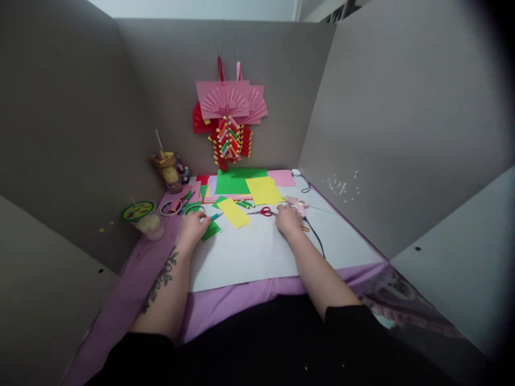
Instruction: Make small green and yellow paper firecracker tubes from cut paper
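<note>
My left hand (193,229) is on the left of the white work surface, its fingers closed at the near end of a slim teal pen-like tool (216,216). A roll of tape (195,209) lies just behind that hand, and a green paper piece (211,230) is partly beneath it. My right hand (288,219) rests with curled fingers between red-handled scissors (266,212) and a pink glue gun (298,206). Whatever its fingertips hold, if anything, is hidden. Between the hands lie a yellow paper strip (234,213) and small green paper rolls (244,204) with yellow ends.
Coloured sheets, including a green sheet (237,182) and a yellow sheet (264,191), lie at the back. At left stand a lidded cup (149,225) and a drink cup (170,174). Grey panels surround the table; paper decorations (229,110) hang behind. A black cord (317,237) runs right.
</note>
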Demonstrator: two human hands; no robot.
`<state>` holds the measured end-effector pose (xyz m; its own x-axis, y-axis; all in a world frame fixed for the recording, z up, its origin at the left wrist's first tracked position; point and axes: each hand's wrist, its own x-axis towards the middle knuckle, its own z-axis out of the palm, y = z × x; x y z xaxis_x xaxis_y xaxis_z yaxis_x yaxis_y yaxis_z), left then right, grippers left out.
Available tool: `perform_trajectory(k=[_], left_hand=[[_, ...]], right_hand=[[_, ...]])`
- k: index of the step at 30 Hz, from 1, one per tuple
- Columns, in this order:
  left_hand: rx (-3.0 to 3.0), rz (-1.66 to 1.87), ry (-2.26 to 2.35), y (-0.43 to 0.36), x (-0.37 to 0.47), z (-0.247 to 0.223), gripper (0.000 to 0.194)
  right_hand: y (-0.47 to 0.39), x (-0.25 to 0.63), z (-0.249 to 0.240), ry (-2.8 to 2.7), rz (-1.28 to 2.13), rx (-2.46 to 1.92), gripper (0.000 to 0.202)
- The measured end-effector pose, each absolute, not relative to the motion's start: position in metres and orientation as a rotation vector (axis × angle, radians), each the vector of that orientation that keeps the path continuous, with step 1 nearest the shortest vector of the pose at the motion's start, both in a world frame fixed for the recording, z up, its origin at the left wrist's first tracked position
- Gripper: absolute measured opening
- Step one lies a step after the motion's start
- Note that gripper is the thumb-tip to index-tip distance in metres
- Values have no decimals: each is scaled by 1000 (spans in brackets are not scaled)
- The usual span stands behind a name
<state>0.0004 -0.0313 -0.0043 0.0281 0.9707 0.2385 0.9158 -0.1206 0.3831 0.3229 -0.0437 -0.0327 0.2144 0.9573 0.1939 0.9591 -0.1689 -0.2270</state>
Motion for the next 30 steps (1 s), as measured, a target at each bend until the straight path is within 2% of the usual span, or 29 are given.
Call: perform_trajectory(k=[8,15,24,30], left_hand=[[2107,383,1915,-35,-32,-10,36],[2084,263,2045,-32,-31,-16,55],[2050,395,1817,-32,-30,-6,22],[1878,689,1581,-39,-19,3,22]], right_hand=[[-53,280,-38,-2346,312,-1349,31],[-56,285,-39,-2350,328,-1333,31],[-52,279,-42,-2336,344,-1348,27],[-52,279,-42,-2258,381,-1344,29]])
